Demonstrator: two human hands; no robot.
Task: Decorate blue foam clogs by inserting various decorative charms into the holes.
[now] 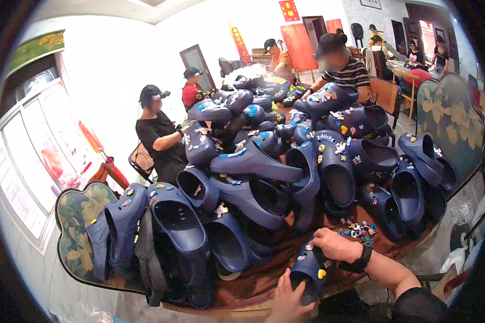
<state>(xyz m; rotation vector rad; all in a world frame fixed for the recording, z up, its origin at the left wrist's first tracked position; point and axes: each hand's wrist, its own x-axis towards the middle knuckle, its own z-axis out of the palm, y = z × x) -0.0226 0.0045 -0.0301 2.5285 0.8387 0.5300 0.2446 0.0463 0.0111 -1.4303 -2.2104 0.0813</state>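
My left hand (pixel 286 299) grips the open heel end of a dark blue clog (pixel 309 269) at the table's near edge. My right hand (pixel 334 245), with a black watch on its wrist, rests on the clog's top and presses on its front part. The clog carries a yellow charm and a few other small coloured charms. Just beyond my right hand lies a small heap of loose coloured charms (pixel 357 229) on the brown table (pixel 253 282).
A big pile of dark blue clogs (pixel 264 161) with charms covers the table. Other people sit along its far side and left, working on clogs. Floral chair backs (pixel 78 226) stand at left and right. More people sit at tables in the back right.
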